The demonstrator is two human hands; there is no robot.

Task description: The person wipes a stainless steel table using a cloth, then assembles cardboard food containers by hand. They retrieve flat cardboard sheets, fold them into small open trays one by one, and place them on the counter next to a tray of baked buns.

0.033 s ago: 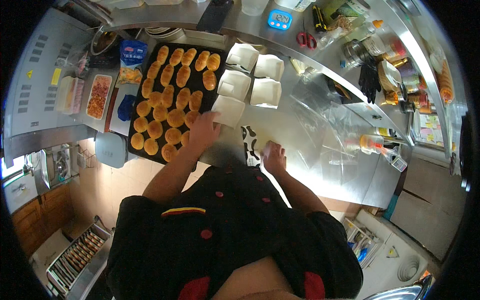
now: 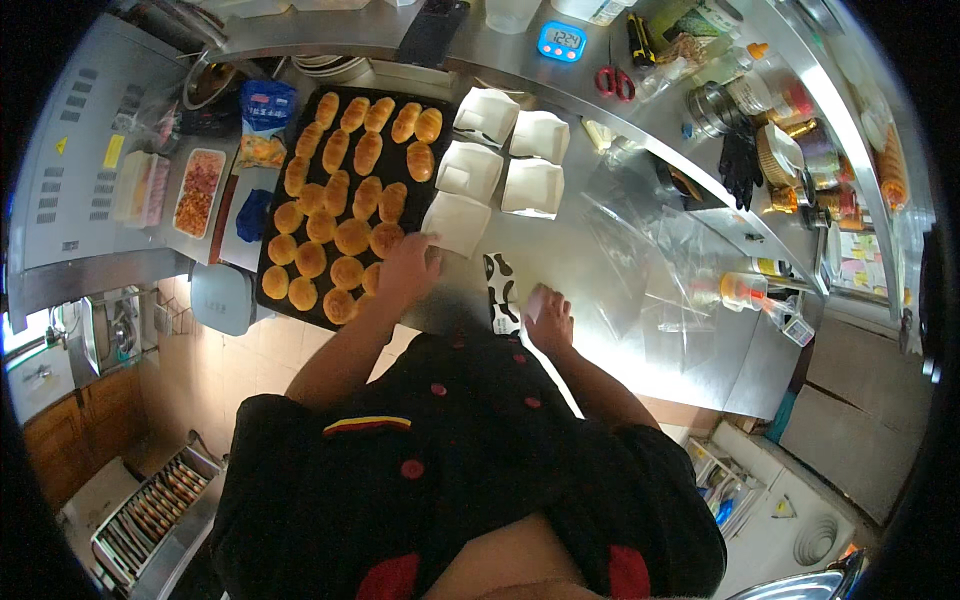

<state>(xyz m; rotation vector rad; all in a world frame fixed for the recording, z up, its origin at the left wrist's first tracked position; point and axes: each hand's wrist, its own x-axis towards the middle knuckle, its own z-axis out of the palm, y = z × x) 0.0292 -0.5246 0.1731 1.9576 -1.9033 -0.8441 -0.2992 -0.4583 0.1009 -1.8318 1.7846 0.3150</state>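
In the head view, rests the left hand point(image 2: 408, 272) at the near left corner of the nearest white box point(image 2: 457, 225), perhaps touching; holds the right hand point(image 2: 550, 320) half curled just beside a black-and-white patterned strip point(image 2: 502, 293) on the steel counter point(image 2: 565, 250). With palms hidden, cannot tell whether clamped on anything. Farther off, shows four more boxes point(image 2: 533, 187); to the left, a tray point(image 2: 393, 152) of golden buns point(image 2: 351, 237).

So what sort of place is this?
Probably a commercial bakery kitchen: a black baking tray of golden bread rolls, white paper boxes and a stainless steel worktable suggest it.
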